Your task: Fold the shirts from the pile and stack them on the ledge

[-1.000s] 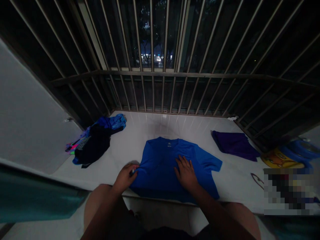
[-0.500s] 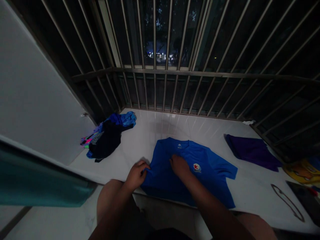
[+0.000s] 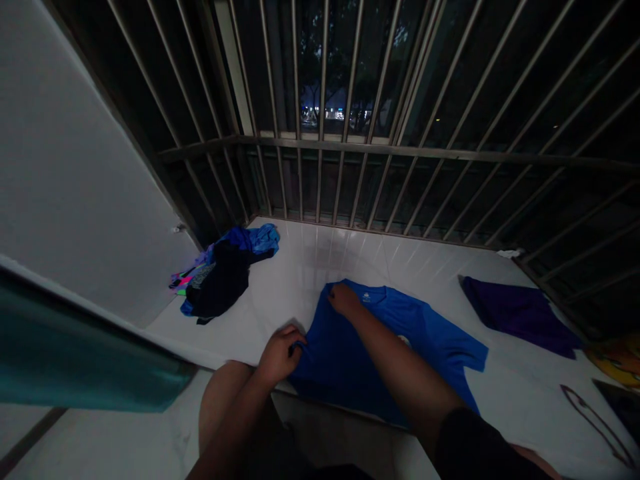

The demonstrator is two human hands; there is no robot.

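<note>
A blue T-shirt [image 3: 345, 363] lies spread on the white ledge [image 3: 310, 260], collar toward the window and one sleeve out to the right. At the shirt's left edge, my left hand [image 3: 280, 353] pinches a bit of the cloth between thumb and fingers. My right hand [image 3: 345, 300] reaches across the shirt to its upper left shoulder, beside the collar. Its fingers are curled closed on the fabric there. My right forearm covers most of the round white chest print [image 3: 404, 341].
A heap of dark and bright clothes [image 3: 220, 283] sits at the left by the wall. Folded purple cloth [image 3: 517, 313] lies on the right, with a thin cord loop [image 3: 595, 423] and a yellow printed item [image 3: 617, 360] near it. Metal bars [image 3: 330, 145] line the window behind.
My right hand has moved from the middle of the shirt up and left to the shoulder beside the collar. My left hand stays at the left edge. The view has shifted slightly.
</note>
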